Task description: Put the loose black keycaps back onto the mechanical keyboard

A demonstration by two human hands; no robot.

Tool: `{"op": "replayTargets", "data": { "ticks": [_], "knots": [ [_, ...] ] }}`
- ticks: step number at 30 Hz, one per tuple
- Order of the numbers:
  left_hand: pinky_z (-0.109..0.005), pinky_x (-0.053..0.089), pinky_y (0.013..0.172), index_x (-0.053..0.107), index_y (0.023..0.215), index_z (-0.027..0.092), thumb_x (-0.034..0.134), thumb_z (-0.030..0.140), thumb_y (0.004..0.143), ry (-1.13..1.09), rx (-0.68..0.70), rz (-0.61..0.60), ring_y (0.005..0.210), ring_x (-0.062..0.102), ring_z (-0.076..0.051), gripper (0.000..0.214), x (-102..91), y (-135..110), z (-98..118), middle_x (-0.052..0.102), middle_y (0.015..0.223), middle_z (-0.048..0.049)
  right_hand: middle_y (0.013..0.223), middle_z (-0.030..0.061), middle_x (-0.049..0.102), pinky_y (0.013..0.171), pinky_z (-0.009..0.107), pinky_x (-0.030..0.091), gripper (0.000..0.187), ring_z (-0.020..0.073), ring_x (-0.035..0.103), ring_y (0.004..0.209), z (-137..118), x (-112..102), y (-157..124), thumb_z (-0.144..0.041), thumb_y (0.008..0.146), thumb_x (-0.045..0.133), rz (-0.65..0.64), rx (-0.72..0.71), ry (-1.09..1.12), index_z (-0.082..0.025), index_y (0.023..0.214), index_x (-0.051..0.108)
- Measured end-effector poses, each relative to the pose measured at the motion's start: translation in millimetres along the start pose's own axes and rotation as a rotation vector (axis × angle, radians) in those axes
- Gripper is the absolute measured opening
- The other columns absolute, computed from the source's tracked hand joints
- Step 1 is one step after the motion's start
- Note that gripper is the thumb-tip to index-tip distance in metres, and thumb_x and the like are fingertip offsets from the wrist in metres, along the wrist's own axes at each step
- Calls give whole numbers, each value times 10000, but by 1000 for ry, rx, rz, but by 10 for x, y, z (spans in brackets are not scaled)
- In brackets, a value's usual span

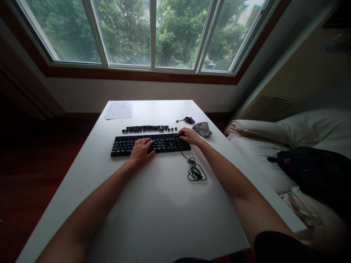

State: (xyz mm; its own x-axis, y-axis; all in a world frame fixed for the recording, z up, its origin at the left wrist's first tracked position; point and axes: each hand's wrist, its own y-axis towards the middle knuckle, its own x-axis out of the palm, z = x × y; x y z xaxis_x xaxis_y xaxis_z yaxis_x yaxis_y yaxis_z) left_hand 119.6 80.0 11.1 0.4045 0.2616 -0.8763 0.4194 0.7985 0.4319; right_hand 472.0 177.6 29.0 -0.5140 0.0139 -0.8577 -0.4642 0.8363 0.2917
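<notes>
A black keyboard [164, 143] lies across the middle of the white table [153, 212]. My left hand [141, 150] rests flat on the keyboard's centre with its fingers spread, holding nothing. My right hand [189, 136] sits at the keyboard's far right end, fingers curled down onto the top corner keys; I cannot make out whether they pinch anything. A row of loose black keycaps [149, 128] is lined up just behind the keyboard. The keyboard's cable [195, 171] lies coiled on the table, in front of its right end.
A sheet of paper [119, 109] lies at the table's far left. A purple tool [188, 119] and a crumpled grey cloth [202, 129] lie behind my right hand. A bed with a pillow [301, 128] and a black bag [315, 171] stands at the right. Windows fill the far wall.
</notes>
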Motion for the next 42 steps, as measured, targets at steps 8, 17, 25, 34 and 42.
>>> {"op": "replayTargets", "data": {
  "ticks": [8,17,25,34,42],
  "knots": [
    [-525,338,1160,580,1356,262,645,424,889,-5,-7,-3,1286,492,-325,499,4,-5,-11,562,1397,-97,1045,61,726,889,308,470,219,198,640,972,-4,164,39,-283,951,550,137,292,16,-195,1057,719],
    [-512,349,1153,582,1354,250,634,437,899,14,3,-10,1283,493,-324,495,11,-2,5,565,1399,-99,1074,115,692,986,361,400,325,245,596,1062,-63,378,139,-426,1009,495,72,408,-223,-207,1083,724],
    [-521,340,1161,582,1356,257,638,429,891,8,-5,-11,1288,490,-324,498,7,1,24,564,1403,-95,1053,101,677,1008,367,369,319,250,570,1079,20,403,153,-427,1019,484,43,370,-219,-218,1100,710],
    [-523,349,1154,580,1357,266,638,419,888,10,-1,-9,1295,488,-324,497,-26,1,44,567,1401,-95,1063,93,688,1003,333,390,342,227,578,1078,45,359,100,-376,1039,419,67,366,-172,-219,1076,721],
    [-539,338,1162,576,1365,278,646,419,884,-3,-12,-16,1300,485,-330,506,-25,1,40,562,1407,-93,1116,66,707,961,303,452,244,193,622,1056,135,343,16,-306,939,551,133,407,60,-196,1093,704]
  ]
}}
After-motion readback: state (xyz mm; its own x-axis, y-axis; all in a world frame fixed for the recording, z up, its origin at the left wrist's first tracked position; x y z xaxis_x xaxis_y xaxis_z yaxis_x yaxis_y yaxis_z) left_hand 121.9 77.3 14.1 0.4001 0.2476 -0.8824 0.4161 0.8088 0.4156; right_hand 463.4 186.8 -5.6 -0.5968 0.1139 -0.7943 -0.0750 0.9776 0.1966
